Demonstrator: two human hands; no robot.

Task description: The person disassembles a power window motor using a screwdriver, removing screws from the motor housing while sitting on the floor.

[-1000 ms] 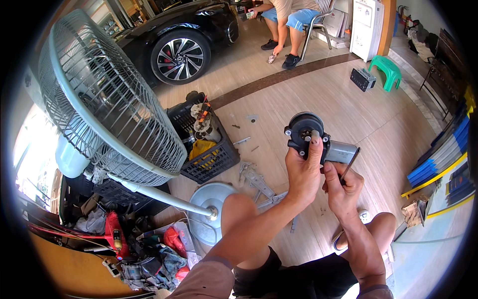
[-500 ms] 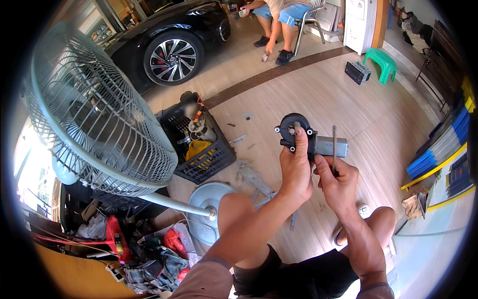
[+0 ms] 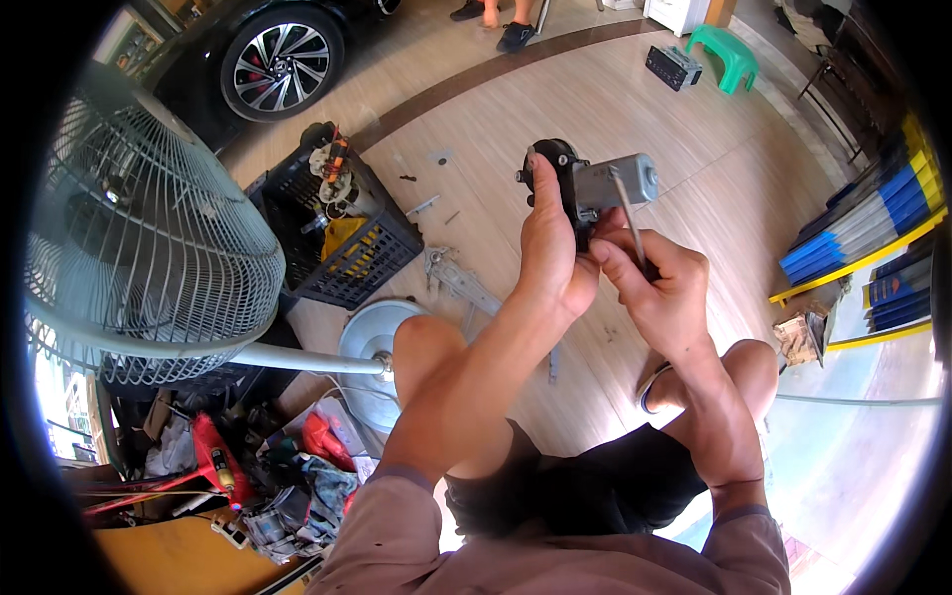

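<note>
Up in front of me is a small electric gear motor (image 3: 613, 182), with a black round housing and a silver-grey can. My left hand (image 3: 551, 233) is closed around the black housing, its thumb lying along the outer face. In my right hand (image 3: 662, 288) is a thin metal rod, perhaps a screwdriver (image 3: 623, 203), which points upward across the silver can. The fingertips of that hand are at the motor's lower edge, beside my left palm. What they touch there is partly hidden.
A standing fan (image 3: 169, 238) and a black crate (image 3: 387, 253) of parts are at the left. Metal pieces (image 3: 461, 283) lie on the floor. Beyond are a car wheel (image 3: 283, 64), another person's shoes (image 3: 516, 38), a car radio (image 3: 674, 67), a green stool (image 3: 724, 55) and blue folders (image 3: 863, 223).
The motor has turned in my left hand, so its round face now points leftward. My right fingers have come in closer beneath it. The whole view has tilted downward.
</note>
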